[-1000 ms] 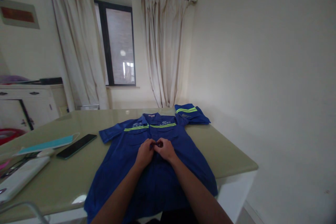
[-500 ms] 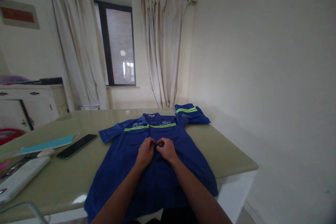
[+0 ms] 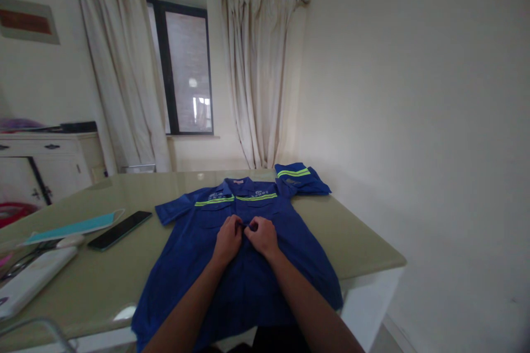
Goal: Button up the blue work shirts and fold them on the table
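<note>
A blue short-sleeved work shirt (image 3: 256,281) with yellow-green reflective stripes lies front side up, its collar toward the far side and its hem by my body. Below the chest stripes, my left hand (image 3: 229,236) pinches the front edge of the cloth. My right hand (image 3: 262,233) grips the same front edge close beside it, fingertips nearly touching those of the left. Whether a button sits between the fingers is too small to tell.
The shirt is spread on a glossy greenish table (image 3: 364,237). A folded blue garment (image 3: 302,179) lies at the far right. On the left are a black phone (image 3: 120,230), a light-blue face mask (image 3: 72,228) and a white oblong device (image 3: 37,281).
Both hands keep their pinch on the shirt front with barely any movement. The whole view has shifted very slightly.
</note>
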The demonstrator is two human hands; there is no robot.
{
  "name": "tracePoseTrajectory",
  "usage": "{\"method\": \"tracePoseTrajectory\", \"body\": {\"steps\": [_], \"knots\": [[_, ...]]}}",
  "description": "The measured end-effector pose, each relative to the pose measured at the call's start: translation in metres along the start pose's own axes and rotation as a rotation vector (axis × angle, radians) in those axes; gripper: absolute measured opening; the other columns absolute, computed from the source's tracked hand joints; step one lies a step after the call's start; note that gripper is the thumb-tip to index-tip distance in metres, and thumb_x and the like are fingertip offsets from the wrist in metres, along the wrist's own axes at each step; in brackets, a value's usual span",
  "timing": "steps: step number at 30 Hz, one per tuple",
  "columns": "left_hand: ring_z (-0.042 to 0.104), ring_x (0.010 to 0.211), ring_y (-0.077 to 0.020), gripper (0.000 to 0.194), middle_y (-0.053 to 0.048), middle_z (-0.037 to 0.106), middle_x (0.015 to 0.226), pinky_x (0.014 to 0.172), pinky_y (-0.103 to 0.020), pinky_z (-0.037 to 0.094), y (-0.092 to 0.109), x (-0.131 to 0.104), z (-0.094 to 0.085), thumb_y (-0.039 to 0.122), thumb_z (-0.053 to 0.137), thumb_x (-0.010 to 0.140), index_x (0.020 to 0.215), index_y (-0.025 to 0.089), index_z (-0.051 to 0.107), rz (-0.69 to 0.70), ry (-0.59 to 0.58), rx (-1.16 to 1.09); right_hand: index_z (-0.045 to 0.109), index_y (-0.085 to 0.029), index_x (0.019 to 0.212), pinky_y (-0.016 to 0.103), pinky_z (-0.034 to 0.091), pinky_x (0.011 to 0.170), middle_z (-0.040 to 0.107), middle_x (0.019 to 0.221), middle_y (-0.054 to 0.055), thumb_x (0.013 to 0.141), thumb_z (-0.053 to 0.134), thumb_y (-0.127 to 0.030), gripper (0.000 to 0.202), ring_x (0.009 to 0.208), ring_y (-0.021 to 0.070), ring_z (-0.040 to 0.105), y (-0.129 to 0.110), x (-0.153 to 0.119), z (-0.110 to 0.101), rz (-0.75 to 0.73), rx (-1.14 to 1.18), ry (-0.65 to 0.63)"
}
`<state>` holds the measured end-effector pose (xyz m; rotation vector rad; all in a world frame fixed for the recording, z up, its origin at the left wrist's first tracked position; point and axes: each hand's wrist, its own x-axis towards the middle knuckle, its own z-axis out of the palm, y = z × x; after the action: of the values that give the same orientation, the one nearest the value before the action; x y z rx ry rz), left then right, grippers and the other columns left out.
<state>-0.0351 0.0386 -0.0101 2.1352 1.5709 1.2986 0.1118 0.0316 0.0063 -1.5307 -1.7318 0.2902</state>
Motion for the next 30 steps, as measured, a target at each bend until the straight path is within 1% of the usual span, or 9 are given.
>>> {"method": "tracePoseTrajectory", "body": {"steps": [3, 5, 8, 11, 14, 20, 24, 27, 30], "knots": [[0.065, 0.089, -0.0211, 0.015, -0.005, 0.065, 0.093, 0.082, -0.033, 0.049, -0.0007, 0.0004, -0.0004, 0.013, 0.047, 0.089, 0.093, 0.023, 0.058, -0.001, -0.002, -0.019, 0.074, -0.021, 0.075, 0.023, 0.039, 0.066, 0.075, 0.077, 0.002, 0.08, 0.068, -0.027, 0.01, 0.071, 0.0153, 0.065, 0.0013, 0.0023, -0.0001, -0.03, 0.089, -0.053], [0.066, 0.085, -0.0206, 0.017, -0.003, 0.066, 0.089, 0.08, -0.033, 0.05, -0.0009, 0.0008, -0.0011, 0.015, 0.049, 0.089, 0.101, 0.023, 0.059, -0.012, -0.007, -0.04, 0.075, -0.02, 0.074, 0.023, 0.04, 0.065, 0.075, 0.075, 0.003, 0.083, 0.066, -0.027, 0.014, 0.07, 0.0151, 0.066, 0.0019, 0.0038, -0.0002, -0.006, 0.139, -0.073], [0.068, 0.075, -0.0188, 0.025, 0.0, 0.067, 0.082, 0.073, -0.03, 0.052, -0.0003, 0.0012, -0.0034, 0.021, 0.053, 0.089, 0.114, 0.022, 0.056, -0.046, -0.02, -0.082, 0.074, -0.02, 0.072, 0.023, 0.038, 0.063, 0.074, 0.072, 0.003, 0.086, 0.062, -0.026, 0.019, 0.069, 0.0155, 0.067, 0.0023, 0.0043, -0.0003, 0.041, 0.141, -0.038], [0.07, 0.077, -0.0181, 0.016, -0.001, 0.072, 0.085, 0.074, -0.028, 0.052, 0.0021, 0.0007, -0.0068, 0.022, 0.059, 0.087, 0.103, 0.022, 0.061, -0.061, -0.055, -0.103, 0.072, -0.02, 0.072, 0.023, 0.038, 0.062, 0.073, 0.072, 0.002, 0.084, 0.064, -0.025, 0.015, 0.069, 0.0154, 0.065, 0.0026, 0.0031, -0.0004, 0.057, 0.124, 0.038], [0.07, 0.084, -0.0182, 0.008, -0.001, 0.074, 0.089, 0.078, -0.028, 0.05, 0.0051, -0.0006, -0.0088, 0.019, 0.06, 0.086, 0.09, 0.023, 0.066, -0.024, -0.103, -0.083, 0.069, -0.02, 0.07, 0.023, 0.038, 0.062, 0.071, 0.069, 0.001, 0.08, 0.067, -0.026, 0.012, 0.066, 0.0147, 0.063, 0.0027, 0.0025, -0.0007, 0.064, 0.132, 0.086], [0.065, 0.081, -0.0171, 0.016, -0.002, 0.071, 0.087, 0.075, -0.027, 0.045, 0.0051, -0.0017, -0.006, 0.01, 0.061, 0.082, 0.09, 0.022, 0.068, 0.005, -0.157, -0.003, 0.066, -0.02, 0.065, 0.022, 0.036, 0.06, 0.067, 0.064, -0.001, 0.078, 0.068, -0.026, 0.015, 0.062, 0.0134, 0.06, 0.0036, 0.0037, 0.0001, 0.071, 0.138, 0.093], [0.062, 0.079, -0.0188, 0.009, -0.003, 0.067, 0.081, 0.072, -0.028, 0.041, 0.003, -0.0028, -0.0041, 0.012, 0.063, 0.083, 0.082, 0.02, 0.066, -0.015, -0.144, 0.056, 0.066, -0.02, 0.061, 0.023, 0.037, 0.061, 0.069, 0.065, 0.0, 0.078, 0.067, -0.023, 0.017, 0.064, 0.0141, 0.063, 0.0054, 0.0044, 0.0022, 0.072, 0.12, 0.063], [0.06, 0.078, -0.0192, 0.009, -0.003, 0.065, 0.079, 0.071, -0.028, 0.039, 0.0041, -0.0038, -0.0046, 0.014, 0.061, 0.085, 0.079, 0.02, 0.063, -0.009, -0.132, 0.073, 0.068, -0.02, 0.064, 0.023, 0.038, 0.064, 0.071, 0.069, 0.002, 0.08, 0.067, -0.023, 0.016, 0.069, 0.015, 0.065, 0.0055, 0.0036, 0.003, 0.065, 0.093, 0.057], [0.059, 0.076, -0.0177, 0.009, -0.001, 0.064, 0.078, 0.07, -0.027, 0.04, 0.0078, -0.0043, -0.0063, 0.016, 0.059, 0.086, 0.079, 0.021, 0.06, 0.018, -0.13, 0.055, 0.07, -0.02, 0.072, 0.023, 0.04, 0.068, 0.072, 0.081, 0.003, 0.084, 0.067, -0.025, 0.014, 0.076, 0.0158, 0.066, 0.0028, 0.0004, 0.0021, 0.048, 0.006, 0.104]]}}
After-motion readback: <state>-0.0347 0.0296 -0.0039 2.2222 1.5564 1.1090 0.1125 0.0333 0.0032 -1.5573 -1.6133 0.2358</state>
